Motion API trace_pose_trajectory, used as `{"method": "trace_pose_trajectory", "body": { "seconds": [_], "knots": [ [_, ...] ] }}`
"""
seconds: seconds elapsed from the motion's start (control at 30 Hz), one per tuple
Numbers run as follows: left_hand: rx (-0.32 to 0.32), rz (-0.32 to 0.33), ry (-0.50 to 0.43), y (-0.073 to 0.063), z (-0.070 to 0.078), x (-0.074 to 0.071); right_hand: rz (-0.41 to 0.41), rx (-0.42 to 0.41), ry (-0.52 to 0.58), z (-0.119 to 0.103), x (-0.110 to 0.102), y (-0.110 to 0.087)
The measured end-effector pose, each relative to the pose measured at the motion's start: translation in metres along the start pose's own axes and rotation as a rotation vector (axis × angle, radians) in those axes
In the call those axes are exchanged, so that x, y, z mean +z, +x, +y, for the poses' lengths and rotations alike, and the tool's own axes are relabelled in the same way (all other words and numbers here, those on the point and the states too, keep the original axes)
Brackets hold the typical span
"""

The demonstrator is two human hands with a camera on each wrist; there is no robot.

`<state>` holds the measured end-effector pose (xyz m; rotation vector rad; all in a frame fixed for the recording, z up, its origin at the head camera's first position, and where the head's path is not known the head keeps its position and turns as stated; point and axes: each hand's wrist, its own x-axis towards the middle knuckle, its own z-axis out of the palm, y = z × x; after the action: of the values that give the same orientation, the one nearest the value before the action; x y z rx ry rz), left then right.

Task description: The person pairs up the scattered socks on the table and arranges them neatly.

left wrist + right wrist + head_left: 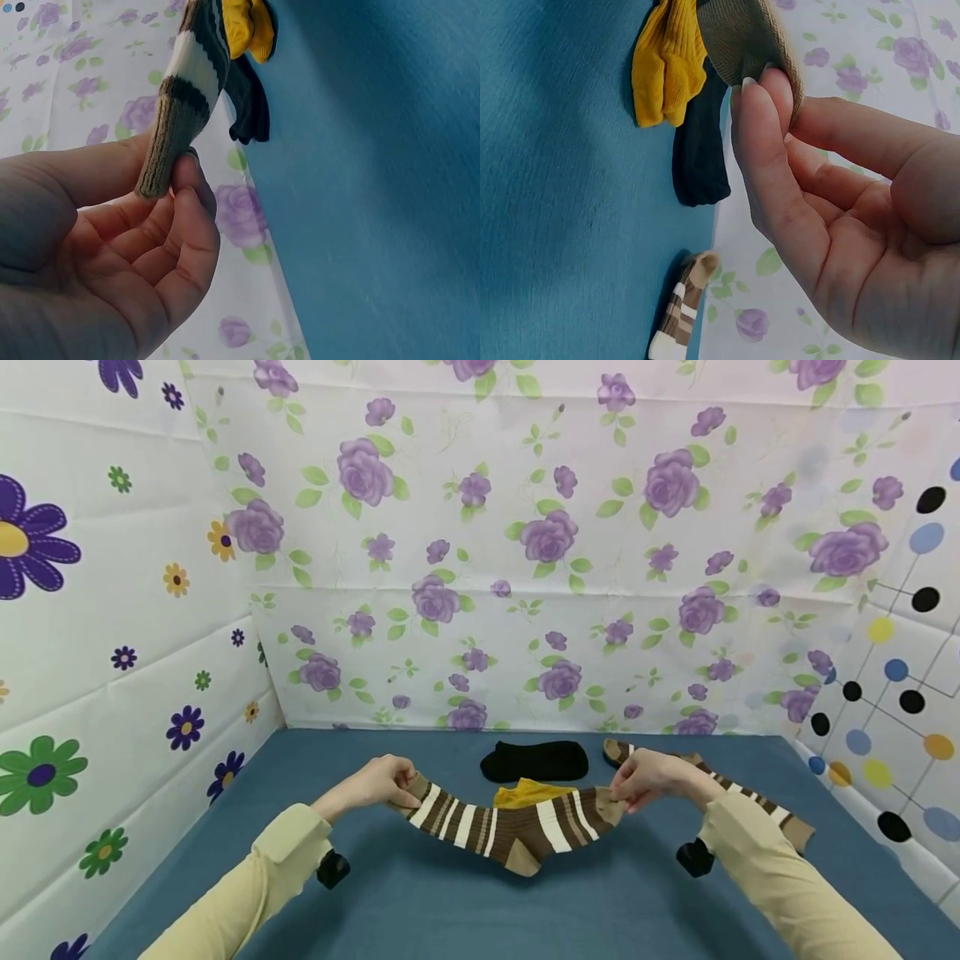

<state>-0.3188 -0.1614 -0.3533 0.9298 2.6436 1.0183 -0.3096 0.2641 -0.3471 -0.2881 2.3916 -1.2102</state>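
A brown sock (480, 828) with white and tan stripes hangs stretched between both hands above the blue table, its tan heel sagging lowest. My left hand (381, 781) pinches the ribbed tan cuff (159, 154) between thumb and fingers. At the opposite end, my right hand (651, 779) pinches the tan toe (754, 37) the same way. Behind the held sock, a yellow sock (528, 792) is partly hidden by it in the head view; the right wrist view shows more of this yellow sock (667, 71).
A black sock (534, 762) lies farther back on the blue table (420, 902). Another brown striped sock (780, 818) lies at the right, partly covered by the right hand and forearm. Flowered sheets (480, 543) stand at the back and left, a dotted one at the right.
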Motion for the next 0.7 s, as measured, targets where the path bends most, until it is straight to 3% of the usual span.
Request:
{"method": "trace_pose_trajectory", "body": {
  "seconds": [0.7],
  "knots": [
    [0.025, -0.153, -0.055, 0.011, 0.003, 0.023, -0.085, 0.026, 0.005, 0.022, -0.013, -0.013]
  ]
}}
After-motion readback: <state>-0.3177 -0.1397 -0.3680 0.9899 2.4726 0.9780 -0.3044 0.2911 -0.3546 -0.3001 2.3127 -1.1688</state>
